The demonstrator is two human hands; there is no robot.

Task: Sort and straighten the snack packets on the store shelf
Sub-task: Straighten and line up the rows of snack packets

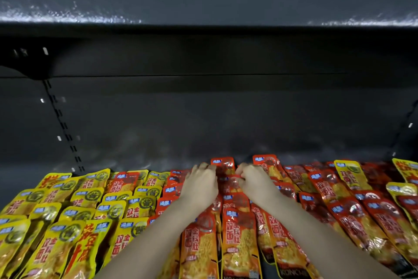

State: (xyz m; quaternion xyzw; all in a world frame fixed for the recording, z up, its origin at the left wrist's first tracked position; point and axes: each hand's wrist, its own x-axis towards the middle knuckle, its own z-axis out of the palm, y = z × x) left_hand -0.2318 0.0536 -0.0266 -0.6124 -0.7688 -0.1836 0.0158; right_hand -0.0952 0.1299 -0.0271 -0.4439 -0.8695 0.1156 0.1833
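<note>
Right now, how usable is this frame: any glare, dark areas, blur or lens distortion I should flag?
Head view: wide-angle bending curves the upper shelf edge, with speckled glare at its left and right ends; the shelf back is dark and detail-poor; the red packets and yellow packets are bright with foil glints; the left hand and right hand look slightly soft.

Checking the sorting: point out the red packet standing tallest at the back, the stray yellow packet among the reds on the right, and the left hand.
Tallest red foil packet [222, 164], head view, upper front.
Stray yellow foil packet [349, 174], head view, middle.
Left hand [200, 184], head view, back of hand.
</note>
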